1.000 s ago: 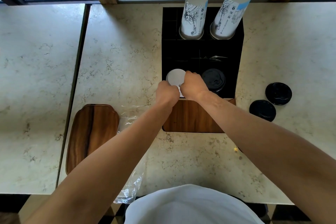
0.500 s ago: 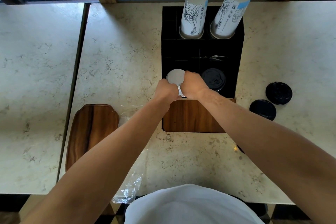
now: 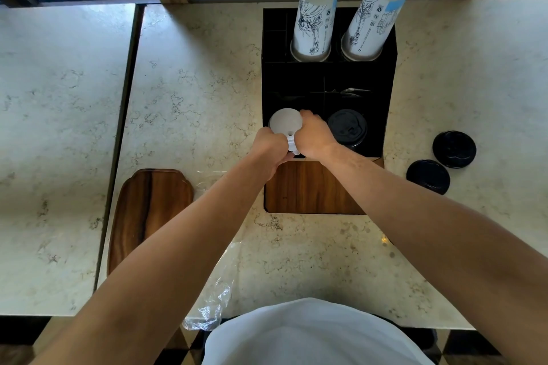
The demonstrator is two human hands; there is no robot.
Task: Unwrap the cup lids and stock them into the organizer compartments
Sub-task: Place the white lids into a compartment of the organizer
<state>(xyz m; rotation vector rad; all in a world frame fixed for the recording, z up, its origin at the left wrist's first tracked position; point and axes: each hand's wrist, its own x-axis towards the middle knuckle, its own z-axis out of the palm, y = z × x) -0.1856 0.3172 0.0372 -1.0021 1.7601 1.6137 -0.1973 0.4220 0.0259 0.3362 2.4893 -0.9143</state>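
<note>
A stack of white cup lids [image 3: 284, 123] stands in the front left compartment of the black organizer [image 3: 385, 92]. My left hand [image 3: 268, 144] grips the stack's left side and my right hand [image 3: 314, 136] grips its right side, so the lower lids are hidden. A stack of black lids [image 3: 347, 127] fills the front right compartment. Two loose black lids [image 3: 453, 149] [image 3: 428, 176] lie on the counter to the right of the organizer. Clear plastic wrap [image 3: 213, 302] lies under my left arm near the counter's front edge.
Two tall stacks of printed paper cups [image 3: 314, 18] [image 3: 375, 15] stand in the organizer's back compartments. A wooden panel [image 3: 308, 190] fronts the organizer. A wooden tray [image 3: 148, 213] lies at the left. The marble counter [image 3: 189, 83] has a seam at the left.
Both hands have stayed on the white lid stack, shifting only slightly as it settles in the front left compartment. Nothing else has moved.
</note>
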